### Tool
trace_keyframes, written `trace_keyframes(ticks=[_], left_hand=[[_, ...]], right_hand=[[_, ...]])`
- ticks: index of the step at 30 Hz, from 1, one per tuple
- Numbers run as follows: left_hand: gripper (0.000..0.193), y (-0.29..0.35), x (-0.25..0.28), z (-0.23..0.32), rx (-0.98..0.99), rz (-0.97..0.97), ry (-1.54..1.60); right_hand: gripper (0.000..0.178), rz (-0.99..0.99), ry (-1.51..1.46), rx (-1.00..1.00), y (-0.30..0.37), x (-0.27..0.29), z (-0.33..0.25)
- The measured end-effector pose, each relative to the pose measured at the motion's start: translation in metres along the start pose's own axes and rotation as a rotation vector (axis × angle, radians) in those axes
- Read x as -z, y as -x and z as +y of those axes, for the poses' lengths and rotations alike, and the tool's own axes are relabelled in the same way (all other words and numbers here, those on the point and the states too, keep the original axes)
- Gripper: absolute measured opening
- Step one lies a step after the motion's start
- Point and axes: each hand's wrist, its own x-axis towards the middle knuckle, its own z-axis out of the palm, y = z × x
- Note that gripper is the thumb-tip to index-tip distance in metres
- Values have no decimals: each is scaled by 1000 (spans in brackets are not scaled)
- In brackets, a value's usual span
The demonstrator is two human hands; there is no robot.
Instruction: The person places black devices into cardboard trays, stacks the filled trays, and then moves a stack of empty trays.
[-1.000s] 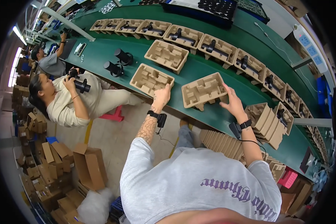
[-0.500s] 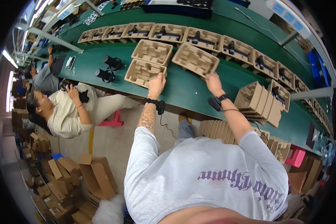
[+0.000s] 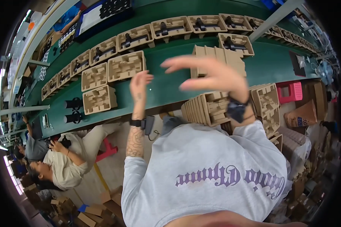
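My left hand (image 3: 140,85) is raised over the green bench beside a brown molded pulp tray (image 3: 125,67); its fingers are loosely bent and hold nothing. That tray lies with two other pulp trays (image 3: 94,77) (image 3: 98,100) to its left, all without a part in them. Farther right, my right hand (image 3: 216,73) is smeared by motion, thumb and fingers spread, nothing in it. It passes in front of a stack of nested pulp trays (image 3: 231,56) on the bench. Behind that stack sits a tray (image 3: 236,44) holding a black part.
A long row of trays with black parts (image 3: 172,28) runs along the back. Two black cylindrical parts (image 3: 74,109) stand at the left, near a seated co-worker (image 3: 70,155). More nested trays (image 3: 201,109) and a pink stool (image 3: 290,92) are by the bench's front edge.
My view has turned right. The tray my right hand held now lies beside the other two, released. My left hand has come off its tray, and my right hand has swung right toward the stack.
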Motion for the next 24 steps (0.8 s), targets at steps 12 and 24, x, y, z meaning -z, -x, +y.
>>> trace_keyframes(ticks=[12, 24], left_hand=[[36, -17, -196, -27, 67, -353, -133], [26, 61, -40, 13, -118, -128, -1129]], right_hand=[[55, 633, 845, -623, 94, 3, 232], [49, 674, 950, -664, 92, 6, 235]])
